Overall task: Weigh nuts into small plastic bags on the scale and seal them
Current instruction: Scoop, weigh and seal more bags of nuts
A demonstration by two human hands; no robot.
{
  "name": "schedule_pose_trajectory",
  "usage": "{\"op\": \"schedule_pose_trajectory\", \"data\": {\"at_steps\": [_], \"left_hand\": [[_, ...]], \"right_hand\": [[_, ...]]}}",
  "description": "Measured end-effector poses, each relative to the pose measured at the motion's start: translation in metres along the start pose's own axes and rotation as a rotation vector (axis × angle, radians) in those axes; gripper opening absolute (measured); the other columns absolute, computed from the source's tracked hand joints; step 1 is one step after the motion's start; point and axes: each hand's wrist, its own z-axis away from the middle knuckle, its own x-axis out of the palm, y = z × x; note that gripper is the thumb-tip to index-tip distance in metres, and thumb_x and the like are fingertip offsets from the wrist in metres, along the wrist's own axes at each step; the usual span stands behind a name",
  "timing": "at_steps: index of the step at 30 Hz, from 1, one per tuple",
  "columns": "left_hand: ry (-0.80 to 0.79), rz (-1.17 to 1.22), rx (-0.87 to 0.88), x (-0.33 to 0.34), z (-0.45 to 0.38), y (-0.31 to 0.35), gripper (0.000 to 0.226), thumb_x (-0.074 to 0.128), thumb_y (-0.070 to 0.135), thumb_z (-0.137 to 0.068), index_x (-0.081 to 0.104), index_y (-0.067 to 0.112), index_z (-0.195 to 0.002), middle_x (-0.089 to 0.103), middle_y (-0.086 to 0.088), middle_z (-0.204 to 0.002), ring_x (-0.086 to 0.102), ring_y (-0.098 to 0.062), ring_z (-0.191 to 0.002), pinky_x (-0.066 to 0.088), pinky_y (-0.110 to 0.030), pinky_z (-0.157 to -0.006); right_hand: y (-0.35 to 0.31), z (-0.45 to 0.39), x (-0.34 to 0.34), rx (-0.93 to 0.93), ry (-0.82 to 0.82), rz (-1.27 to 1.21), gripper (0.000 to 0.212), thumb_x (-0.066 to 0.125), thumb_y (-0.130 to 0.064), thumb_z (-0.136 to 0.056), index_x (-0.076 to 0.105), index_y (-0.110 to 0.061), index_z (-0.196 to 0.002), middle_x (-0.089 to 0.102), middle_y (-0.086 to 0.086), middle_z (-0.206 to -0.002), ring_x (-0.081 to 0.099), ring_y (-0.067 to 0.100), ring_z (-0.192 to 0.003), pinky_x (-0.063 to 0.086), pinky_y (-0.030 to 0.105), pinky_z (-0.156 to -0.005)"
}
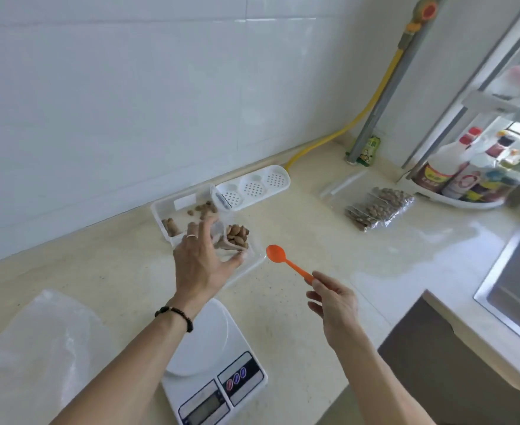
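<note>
A clear divided container (254,265) with brown nuts (237,236) in its compartments stands on the counter near the wall. My left hand (199,265) reaches over its near end with fingers spread and the thumb at the rim. My right hand (333,305) pinches the handle of an orange spoon (278,254), whose empty bowl hovers just right of the container. A white digital scale (212,348) sits at the counter's front under my left forearm, its platform bare. Several filled small bags of nuts (378,207) lie to the right.
A pile of clear plastic bags (38,348) lies at the front left. A white perforated lid (254,187) rests behind the container. An empty small bag (341,185) lies near the filled ones. Bottles on a tray (454,176) and a sink (516,289) stand at the right.
</note>
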Motion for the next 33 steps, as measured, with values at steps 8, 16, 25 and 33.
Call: {"op": "schedule_pose_trajectory", "data": {"at_steps": [8,16,25,33], "left_hand": [[-0.14,-0.04,0.049,0.015,0.055,0.022,0.085,0.078,0.059,-0.063,0.042,0.017,-0.128,0.06,-0.013,-0.103,0.056,-0.029,-0.095,0.041,-0.039,-0.082],[-0.21,-0.071,0.067,0.02,0.075,0.036,0.09,0.074,0.067,-0.063,0.035,0.022,-0.131,0.057,-0.013,-0.111,0.055,-0.028,-0.102,0.043,-0.042,-0.086],[-0.207,-0.04,0.015,0.0,0.058,0.055,0.089,0.073,0.064,-0.067,0.036,0.021,-0.135,0.056,-0.01,-0.113,0.054,-0.026,-0.104,0.04,-0.037,-0.085],[-0.212,-0.03,0.005,-0.022,0.034,0.057,0.11,0.084,0.061,-0.054,0.028,0.024,-0.141,0.051,-0.003,-0.125,0.048,-0.022,-0.115,0.041,-0.04,-0.095]], "right_hand": [[0.074,0.019,-0.035,0.138,0.078,-0.013,0.02,0.071,-0.007,-0.087,0.072,-0.006,-0.108,0.071,0.013,-0.091,0.066,0.019,-0.072,0.055,0.028,-0.063],[0.077,0.032,-0.039,0.022,0.143,0.403,0.03,0.069,-0.054,-0.081,0.076,-0.025,-0.08,0.071,-0.008,-0.087,0.063,0.013,-0.081,0.053,0.034,-0.081],[-0.032,0.056,-0.001,-0.278,-0.164,0.282,0.03,0.07,-0.039,-0.085,0.076,-0.012,-0.073,0.069,0.001,-0.07,0.058,0.011,-0.064,0.047,0.026,-0.061],[-0.06,0.059,0.021,-0.343,-0.339,0.388,0.017,0.068,-0.018,-0.089,0.075,-0.009,-0.077,0.067,0.004,-0.069,0.058,0.009,-0.064,0.048,0.022,-0.06]]}}
